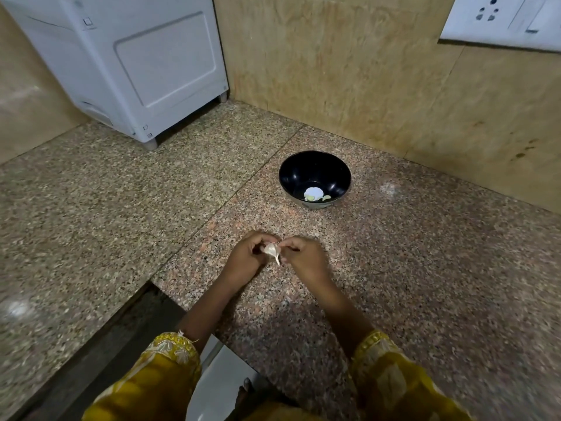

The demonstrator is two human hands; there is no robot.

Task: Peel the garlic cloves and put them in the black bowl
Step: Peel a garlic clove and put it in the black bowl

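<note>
Between the two hands, low over the granite counter (425, 268), a garlic clove (272, 252) is pinched: the left hand (247, 256) curls round it, and the right hand (303, 258) pinches its papery skin at the top. Fingertips hide much of the clove. Beyond, well apart, the black bowl (315, 165) holds pale pieces, partly washed out by glare. Yellow sleeves (158, 378) are cut off below.

Bowl (314, 177) on counter (425, 253), beyond garlic clove (272, 252).
</note>
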